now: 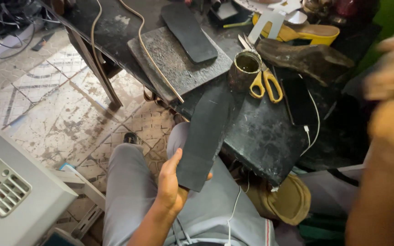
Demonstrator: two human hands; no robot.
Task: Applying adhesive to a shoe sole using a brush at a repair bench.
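Fingers of left hand pinching lower end of dark sole piece, thumb on top, over lap just off worktop's near edge. Right hand blurred, fingers unreadable. Likely risk: one-end grip, piece sagging or slipping; glue tin and scissors near tip, could get knocked.

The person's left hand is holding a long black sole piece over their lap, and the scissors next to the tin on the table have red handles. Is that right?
Nearly. In the head view, the scissors beside the tin on the table have yellow handles, not red. The rest holds: the left hand holds the long black sole piece over the lap.
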